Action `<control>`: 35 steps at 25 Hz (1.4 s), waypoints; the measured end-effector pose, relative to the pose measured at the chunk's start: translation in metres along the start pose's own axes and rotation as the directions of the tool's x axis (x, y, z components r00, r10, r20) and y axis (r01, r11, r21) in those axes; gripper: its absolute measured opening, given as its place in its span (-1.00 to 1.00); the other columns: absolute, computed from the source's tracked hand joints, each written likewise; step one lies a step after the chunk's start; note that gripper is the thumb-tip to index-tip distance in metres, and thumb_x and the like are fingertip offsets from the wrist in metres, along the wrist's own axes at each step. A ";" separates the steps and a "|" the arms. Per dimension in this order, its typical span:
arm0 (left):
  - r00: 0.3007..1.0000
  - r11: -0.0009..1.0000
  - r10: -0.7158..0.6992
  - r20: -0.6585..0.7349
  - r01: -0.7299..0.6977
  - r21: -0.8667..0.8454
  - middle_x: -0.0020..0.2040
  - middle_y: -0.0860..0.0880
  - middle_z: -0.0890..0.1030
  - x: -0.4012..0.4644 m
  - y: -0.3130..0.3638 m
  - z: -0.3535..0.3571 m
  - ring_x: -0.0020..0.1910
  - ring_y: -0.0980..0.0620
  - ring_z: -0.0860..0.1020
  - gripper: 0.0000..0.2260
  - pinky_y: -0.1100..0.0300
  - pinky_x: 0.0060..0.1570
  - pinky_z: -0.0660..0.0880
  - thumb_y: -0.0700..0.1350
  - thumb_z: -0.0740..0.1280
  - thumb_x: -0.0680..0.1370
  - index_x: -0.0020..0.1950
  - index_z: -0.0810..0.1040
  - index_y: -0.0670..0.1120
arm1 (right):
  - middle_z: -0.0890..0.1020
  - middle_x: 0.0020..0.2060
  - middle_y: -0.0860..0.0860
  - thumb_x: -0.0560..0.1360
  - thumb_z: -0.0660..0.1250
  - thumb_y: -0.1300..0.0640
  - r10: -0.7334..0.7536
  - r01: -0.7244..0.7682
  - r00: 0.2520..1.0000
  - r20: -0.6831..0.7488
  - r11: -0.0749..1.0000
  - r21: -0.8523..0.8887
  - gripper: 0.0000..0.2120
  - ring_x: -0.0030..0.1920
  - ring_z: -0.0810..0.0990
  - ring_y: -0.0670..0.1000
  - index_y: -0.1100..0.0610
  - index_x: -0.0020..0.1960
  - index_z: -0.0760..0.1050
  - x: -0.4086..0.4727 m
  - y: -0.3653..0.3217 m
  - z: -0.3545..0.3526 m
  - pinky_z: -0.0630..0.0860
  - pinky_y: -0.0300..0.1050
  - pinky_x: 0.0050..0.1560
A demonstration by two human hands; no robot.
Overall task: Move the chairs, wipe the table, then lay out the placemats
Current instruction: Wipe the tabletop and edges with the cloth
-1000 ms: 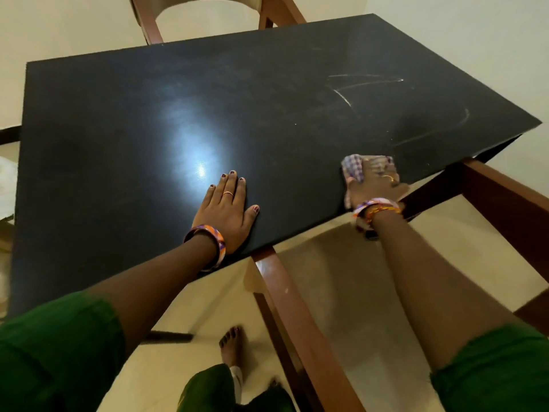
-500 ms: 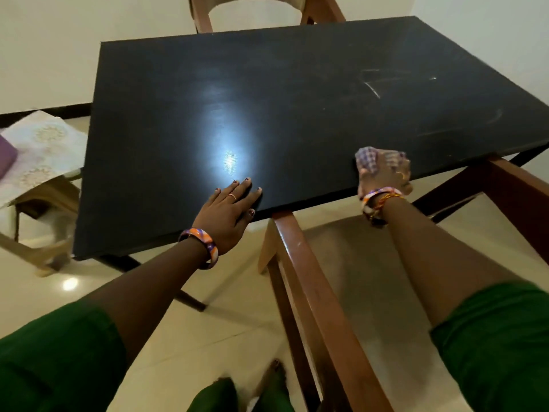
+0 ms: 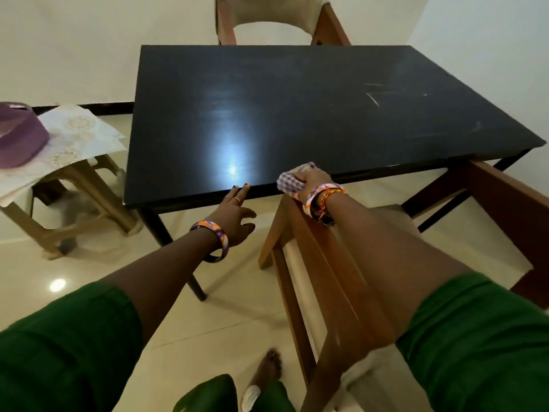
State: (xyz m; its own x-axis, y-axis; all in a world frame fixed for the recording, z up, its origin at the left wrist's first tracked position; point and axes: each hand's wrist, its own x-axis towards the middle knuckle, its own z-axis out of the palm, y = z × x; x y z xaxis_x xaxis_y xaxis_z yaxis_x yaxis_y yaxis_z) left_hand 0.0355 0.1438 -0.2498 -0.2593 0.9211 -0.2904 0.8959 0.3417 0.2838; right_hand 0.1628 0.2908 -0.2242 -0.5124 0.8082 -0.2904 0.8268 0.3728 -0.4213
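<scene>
Wiping step. My right hand (image 3: 312,181) grips the cloth (image 3: 292,180), bunched, at the near edge of the table (image 3: 297,93). My left hand (image 3: 234,212) is loose and spread, holds nothing, two fingertips touching the same edge. The near chair (image 3: 326,278) sits between me and the table, under my right arm; the far chair (image 3: 276,22) is at the opposite end. The placemats (image 3: 77,135) wait on a stool (image 3: 74,185) to the left, with a purple thing (image 3: 17,138) on top of them. Pale streaks show on the top's right half, so I'd say that part needs another pass. Plan: flatten the cloth under the palm, not a wad, work overlapping strokes far to near, and brace with the left palm on the top. Lean over the chair carefully or push it aside. Mats go on only once the top is dry.
</scene>
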 end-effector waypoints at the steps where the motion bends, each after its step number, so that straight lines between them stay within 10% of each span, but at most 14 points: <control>1: 1.000 0.999 -0.022 0.021 0.023 -0.042 0.53 -0.15 0.19 -0.008 0.004 -0.002 0.46 -0.11 0.25 -0.68 0.09 0.37 0.27 -0.07 0.21 0.59 0.33 0.48 -0.11 | 0.51 0.25 0.06 0.53 0.33 0.07 -0.027 0.028 0.999 0.036 0.999 -0.031 -0.62 0.28 0.47 0.10 0.12 0.32 0.46 -0.019 -0.002 -0.012 0.37 -0.26 0.13; 4: 0.996 0.996 -0.051 0.067 0.055 -0.073 0.15 -0.17 0.60 -0.028 0.028 -0.004 0.13 -0.11 0.55 -0.70 0.12 0.10 0.45 -0.07 0.19 0.60 0.20 0.57 -0.20 | 0.53 0.19 0.01 0.52 0.34 0.04 -0.084 0.100 0.990 0.117 0.985 -0.137 -0.59 0.22 0.49 0.07 0.05 0.35 0.44 -0.074 0.010 -0.038 0.37 -0.24 0.08; 11: 0.998 0.998 -0.047 -0.047 0.044 -0.053 -0.24 -0.01 0.44 -0.033 0.123 0.007 -0.17 -0.02 0.52 -0.81 0.18 -0.20 0.46 -0.03 0.24 0.56 0.00 0.56 -0.11 | 0.52 0.24 0.07 0.49 0.32 0.23 -0.117 0.171 0.983 0.143 0.871 -0.460 -0.58 0.22 0.50 0.09 0.08 0.34 0.45 -0.135 0.069 -0.075 0.43 -0.09 0.21; 18: 0.966 0.952 0.147 0.214 -0.197 0.236 0.23 -0.14 0.56 -0.049 0.254 0.050 0.16 -0.15 0.57 -0.70 -0.01 0.10 0.54 -0.07 0.24 0.56 0.21 0.52 -0.19 | 0.40 0.37 0.06 0.47 0.33 0.25 -0.066 0.133 0.988 0.141 0.823 -0.552 -0.59 0.33 0.42 0.09 0.05 0.30 0.46 -0.185 0.186 -0.113 0.36 -0.07 0.34; 24: 0.731 0.978 -0.032 0.682 -0.117 0.172 0.34 -0.15 0.48 -0.073 0.388 0.067 0.31 -0.14 0.47 -0.58 0.02 0.29 0.39 -0.01 0.13 0.63 0.38 0.38 -0.25 | 0.25 0.46 0.04 0.52 0.27 0.22 -0.088 0.182 0.976 0.198 0.829 -0.529 -0.55 0.42 0.31 0.09 0.00 0.39 0.38 -0.225 0.315 -0.151 0.27 -0.10 0.41; 28: 0.906 0.988 0.064 0.418 -0.115 0.099 0.35 -0.18 0.44 -0.075 0.464 0.069 0.20 -0.17 0.48 -0.60 0.08 0.20 0.41 -0.01 0.13 0.63 0.37 0.36 -0.22 | 0.41 0.34 0.05 0.53 0.29 0.14 -0.124 0.167 0.982 0.143 0.923 -0.347 -0.62 0.35 0.38 0.09 0.03 0.34 0.43 -0.234 0.370 -0.173 0.30 -0.11 0.33; 35: 0.871 0.941 -0.266 0.413 0.142 0.306 0.38 -0.22 0.40 -0.094 0.511 0.055 0.31 -0.13 0.43 -0.65 0.16 0.10 0.41 -0.24 0.14 0.60 0.36 0.34 -0.33 | 0.52 0.26 0.03 0.51 0.32 0.10 -0.284 0.337 0.914 0.290 0.929 -0.154 -0.63 0.25 0.48 0.06 0.04 0.32 0.46 -0.232 0.375 -0.170 0.39 -0.15 0.16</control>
State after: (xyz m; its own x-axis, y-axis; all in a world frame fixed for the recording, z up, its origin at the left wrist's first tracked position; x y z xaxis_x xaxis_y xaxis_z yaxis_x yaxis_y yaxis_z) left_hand 0.5376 0.2215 -0.1272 -0.3152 0.6346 -0.7057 0.9169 0.3955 -0.0538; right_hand 0.6315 0.3205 -0.1691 -0.7701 0.5009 -0.3950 0.6311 0.6886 -0.3572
